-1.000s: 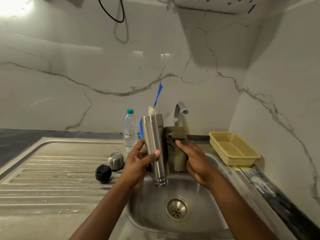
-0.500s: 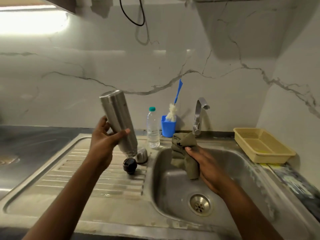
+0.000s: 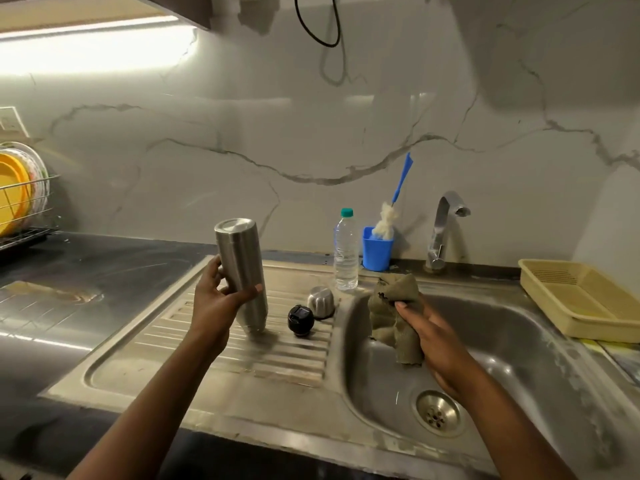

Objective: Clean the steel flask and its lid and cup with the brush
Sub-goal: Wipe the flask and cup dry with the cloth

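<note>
Left hand (image 3: 214,301) grips the steel flask (image 3: 242,271) round its middle. The flask is inverted and slightly tilted, neck at the drainboard (image 3: 207,358) ridges; contact cannot be confirmed. At the flask's three o'clock sit the black lid (image 3: 300,320) and, just beyond, the steel cup (image 3: 321,302), mouth down. Right hand (image 3: 436,341) clutches a crumpled olive cloth (image 3: 391,317) over the sink basin (image 3: 519,341). At the flask's one o'clock, a blue plastic cup (image 3: 376,249) holds the bottle brush (image 3: 398,188), handle up, with a capped water bottle (image 3: 346,254) beside it.

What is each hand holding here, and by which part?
Left hand grips the steel flask around its mid-body. Right hand pinches the olive cloth near its bunched top.
</note>
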`<action>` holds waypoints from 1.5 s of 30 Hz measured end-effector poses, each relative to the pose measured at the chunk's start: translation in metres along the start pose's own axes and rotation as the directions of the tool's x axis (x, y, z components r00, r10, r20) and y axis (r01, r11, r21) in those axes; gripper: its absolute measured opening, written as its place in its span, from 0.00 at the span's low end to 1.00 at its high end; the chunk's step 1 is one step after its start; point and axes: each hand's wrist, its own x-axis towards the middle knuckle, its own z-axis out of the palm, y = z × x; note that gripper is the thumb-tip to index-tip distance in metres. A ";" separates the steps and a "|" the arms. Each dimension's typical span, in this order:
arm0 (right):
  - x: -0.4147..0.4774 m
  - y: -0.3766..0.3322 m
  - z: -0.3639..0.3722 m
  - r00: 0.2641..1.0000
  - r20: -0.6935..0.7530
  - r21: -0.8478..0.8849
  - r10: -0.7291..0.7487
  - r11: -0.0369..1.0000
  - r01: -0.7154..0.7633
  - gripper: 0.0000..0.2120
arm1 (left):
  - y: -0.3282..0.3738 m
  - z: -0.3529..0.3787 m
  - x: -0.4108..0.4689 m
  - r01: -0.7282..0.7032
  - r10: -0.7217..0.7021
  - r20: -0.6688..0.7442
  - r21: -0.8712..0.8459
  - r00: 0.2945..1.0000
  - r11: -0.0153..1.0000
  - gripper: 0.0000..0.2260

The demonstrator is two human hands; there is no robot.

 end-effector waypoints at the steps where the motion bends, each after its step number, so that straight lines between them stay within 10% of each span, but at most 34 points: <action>1: 0.000 0.001 0.000 1.000 -0.008 0.004 0.003 1.000 -0.003 0.14 | -0.002 0.000 0.000 0.006 -0.006 -0.001 0.003 1.000 1.000 0.34; 18: -0.003 0.004 0.004 1.000 0.014 0.031 0.004 1.000 -0.004 0.13 | -0.015 0.000 -0.005 0.002 0.005 -0.029 0.210 1.000 0.978 0.45; 23: -0.001 0.007 0.001 1.000 0.005 0.047 0.007 0.999 -0.007 0.12 | -0.014 0.009 -0.028 -0.270 0.431 -0.232 0.507 0.872 0.819 0.38; 26: 0.000 0.008 0.000 1.000 0.010 0.039 0.003 0.999 -0.004 0.13 | -0.011 0.019 -0.045 -0.514 0.630 0.017 0.594 0.777 0.618 0.23; 32: 0.001 0.012 -0.002 1.000 -0.005 0.057 0.006 0.998 -0.006 0.13 | -0.021 0.053 -0.053 -0.629 0.273 0.570 0.652 0.775 0.423 0.23; 40: 0.004 0.017 -0.006 1.000 -0.012 0.066 0.016 0.998 -0.015 0.13 | -0.034 0.081 -0.033 -0.404 -0.026 0.430 0.866 0.902 0.295 0.06; 45: 0.008 0.021 -0.005 0.999 -0.030 0.073 0.021 0.997 -0.019 0.13 | -0.029 0.091 -0.031 -0.396 0.039 0.440 0.761 0.897 0.514 0.29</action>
